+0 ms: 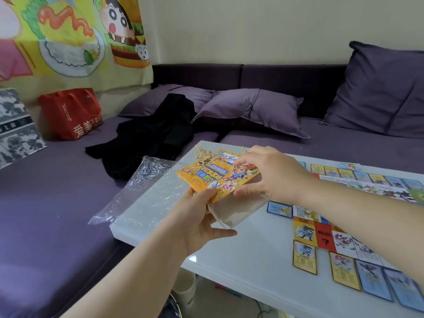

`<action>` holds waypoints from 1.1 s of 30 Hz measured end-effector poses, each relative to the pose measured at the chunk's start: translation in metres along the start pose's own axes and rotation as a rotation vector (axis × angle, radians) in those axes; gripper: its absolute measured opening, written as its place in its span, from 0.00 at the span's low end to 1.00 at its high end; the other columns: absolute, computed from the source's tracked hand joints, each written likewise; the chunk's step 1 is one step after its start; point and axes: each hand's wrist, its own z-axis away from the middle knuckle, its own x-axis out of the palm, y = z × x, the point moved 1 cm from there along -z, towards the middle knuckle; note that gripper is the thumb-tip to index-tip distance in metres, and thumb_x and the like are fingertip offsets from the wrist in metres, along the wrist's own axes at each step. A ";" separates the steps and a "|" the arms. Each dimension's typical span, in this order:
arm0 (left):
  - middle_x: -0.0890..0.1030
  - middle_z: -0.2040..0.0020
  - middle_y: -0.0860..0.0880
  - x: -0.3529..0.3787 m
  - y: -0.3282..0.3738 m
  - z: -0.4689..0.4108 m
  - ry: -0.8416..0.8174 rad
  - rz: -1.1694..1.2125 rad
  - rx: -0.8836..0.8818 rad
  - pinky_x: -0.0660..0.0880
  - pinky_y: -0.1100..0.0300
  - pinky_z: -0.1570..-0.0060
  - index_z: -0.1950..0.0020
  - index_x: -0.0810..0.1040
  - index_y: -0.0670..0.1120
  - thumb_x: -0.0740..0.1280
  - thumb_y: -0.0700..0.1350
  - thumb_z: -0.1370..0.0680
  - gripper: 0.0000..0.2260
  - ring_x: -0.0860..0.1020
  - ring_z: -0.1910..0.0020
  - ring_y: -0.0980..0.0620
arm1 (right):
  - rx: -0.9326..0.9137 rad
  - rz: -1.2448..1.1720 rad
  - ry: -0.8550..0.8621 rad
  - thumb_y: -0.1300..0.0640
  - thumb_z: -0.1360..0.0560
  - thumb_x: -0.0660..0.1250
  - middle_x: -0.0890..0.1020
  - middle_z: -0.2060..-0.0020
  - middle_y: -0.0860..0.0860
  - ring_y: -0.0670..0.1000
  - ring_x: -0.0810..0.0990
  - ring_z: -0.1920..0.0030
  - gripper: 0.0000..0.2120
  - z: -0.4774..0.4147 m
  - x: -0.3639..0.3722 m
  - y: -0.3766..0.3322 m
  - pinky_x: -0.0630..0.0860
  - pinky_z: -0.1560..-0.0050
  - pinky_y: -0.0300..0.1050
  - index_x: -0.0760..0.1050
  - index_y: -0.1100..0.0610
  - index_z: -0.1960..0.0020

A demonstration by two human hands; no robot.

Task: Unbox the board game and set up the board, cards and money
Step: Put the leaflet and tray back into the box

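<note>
holding the orange game box [212, 174] just over the white worktop [252, 253], the left hand [202, 218] pinches its near corner and the right hand [273, 174] grips its right side. it looks light, stiff and a bit slick, so hold it by the edges.

Soft even light, perhaps slight blur

A white table [252, 260] carries a paper game board [325, 237] on its right half, with cards [304, 257] in a row along the board's near edge. A beige drawstring pouch [238, 212] lies beside a clear plastic bag [142, 193] overhanging the left corner.
</note>
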 end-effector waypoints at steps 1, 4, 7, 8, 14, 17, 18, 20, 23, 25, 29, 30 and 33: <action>0.82 0.53 0.46 0.001 -0.001 0.000 0.002 0.006 0.000 0.79 0.38 0.63 0.37 0.72 0.49 0.61 0.43 0.20 0.11 0.81 0.60 0.44 | -0.004 0.027 0.001 0.33 0.35 0.67 0.73 0.43 0.43 0.46 0.67 0.39 0.31 -0.001 0.001 0.000 0.70 0.45 0.47 0.71 0.44 0.35; 0.81 0.51 0.45 0.001 -0.001 -0.001 0.008 0.040 -0.001 0.79 0.38 0.64 0.37 0.72 0.48 0.61 0.42 0.20 0.12 0.80 0.58 0.44 | -0.007 0.073 0.028 0.35 0.32 0.67 0.73 0.42 0.45 0.48 0.67 0.38 0.29 -0.002 0.004 -0.001 0.71 0.46 0.47 0.71 0.44 0.35; 0.80 0.47 0.42 0.000 0.001 0.000 0.012 0.083 -0.009 0.79 0.40 0.65 0.36 0.72 0.47 0.61 0.42 0.20 0.12 0.80 0.57 0.43 | -0.028 0.057 0.033 0.35 0.32 0.67 0.72 0.42 0.44 0.47 0.67 0.39 0.29 -0.002 0.006 -0.002 0.71 0.44 0.48 0.71 0.45 0.35; 0.80 0.47 0.42 -0.001 0.002 0.000 0.017 0.091 -0.007 0.80 0.41 0.65 0.36 0.72 0.47 0.61 0.42 0.20 0.12 0.80 0.58 0.43 | -0.033 0.013 0.026 0.35 0.33 0.68 0.72 0.41 0.44 0.46 0.67 0.39 0.30 -0.002 0.005 -0.002 0.70 0.43 0.47 0.71 0.45 0.35; 0.80 0.51 0.41 -0.016 0.009 -0.001 0.130 0.162 -0.004 0.80 0.50 0.67 0.38 0.71 0.44 0.61 0.43 0.20 0.11 0.80 0.62 0.44 | 0.073 -0.392 0.045 0.37 0.40 0.73 0.72 0.41 0.44 0.41 0.72 0.42 0.35 0.011 0.000 0.012 0.74 0.44 0.41 0.71 0.47 0.36; 0.81 0.57 0.42 -0.018 0.011 0.001 0.163 0.178 -0.043 0.78 0.57 0.68 0.45 0.74 0.43 0.62 0.43 0.21 0.07 0.78 0.65 0.46 | 0.101 -0.445 0.084 0.50 0.35 0.78 0.77 0.49 0.43 0.41 0.76 0.47 0.21 0.021 0.011 0.016 0.77 0.45 0.43 0.74 0.48 0.45; 0.81 0.60 0.43 -0.017 0.012 0.002 0.170 0.181 -0.051 0.78 0.58 0.68 0.48 0.74 0.42 0.62 0.43 0.21 0.06 0.77 0.66 0.48 | 0.098 -0.450 0.099 0.53 0.34 0.77 0.78 0.51 0.42 0.41 0.76 0.49 0.18 0.023 0.014 0.015 0.76 0.45 0.42 0.75 0.49 0.47; 0.80 0.62 0.42 -0.014 0.014 0.003 0.174 0.183 -0.060 0.77 0.60 0.69 0.52 0.74 0.41 0.61 0.42 0.22 0.06 0.76 0.66 0.48 | 0.082 -0.447 0.118 0.54 0.32 0.76 0.80 0.54 0.41 0.40 0.76 0.50 0.12 0.025 0.015 0.013 0.74 0.45 0.39 0.78 0.49 0.51; 0.77 0.63 0.41 -0.010 0.019 0.009 0.165 0.165 -0.074 0.77 0.61 0.70 0.53 0.73 0.39 0.59 0.41 0.22 0.07 0.76 0.69 0.48 | 0.064 -0.449 0.132 0.53 0.31 0.74 0.80 0.55 0.38 0.40 0.74 0.48 0.06 0.027 0.007 0.008 0.72 0.46 0.33 0.81 0.48 0.54; 0.75 0.60 0.42 -0.007 0.024 0.013 0.161 0.121 -0.060 0.78 0.60 0.70 0.51 0.73 0.39 0.58 0.42 0.22 0.07 0.76 0.70 0.49 | 0.054 -0.463 0.124 0.53 0.30 0.73 0.81 0.54 0.39 0.41 0.76 0.49 0.04 0.029 -0.002 0.005 0.73 0.47 0.35 0.81 0.47 0.56; 0.76 0.52 0.44 0.003 0.032 0.024 0.151 0.033 0.020 0.81 0.52 0.65 0.40 0.74 0.44 0.59 0.55 0.20 0.17 0.75 0.62 0.49 | 0.068 -0.559 0.121 0.53 0.30 0.73 0.83 0.54 0.42 0.40 0.79 0.53 0.02 0.040 -0.022 -0.002 0.74 0.51 0.30 0.82 0.49 0.57; 0.76 0.46 0.44 0.006 0.033 0.029 0.119 0.031 0.036 0.81 0.51 0.64 0.37 0.74 0.48 0.59 0.60 0.22 0.20 0.76 0.59 0.48 | 0.073 -0.562 0.137 0.53 0.30 0.73 0.83 0.56 0.44 0.40 0.79 0.55 0.02 0.043 -0.028 -0.003 0.72 0.54 0.27 0.82 0.49 0.57; 0.74 0.35 0.44 0.013 0.033 0.044 -0.053 0.025 0.051 0.80 0.49 0.57 0.34 0.72 0.53 0.57 0.66 0.25 0.25 0.80 0.49 0.43 | 0.105 -0.577 0.159 0.52 0.30 0.73 0.84 0.58 0.44 0.40 0.79 0.57 0.03 0.053 -0.045 0.000 0.69 0.58 0.23 0.82 0.50 0.57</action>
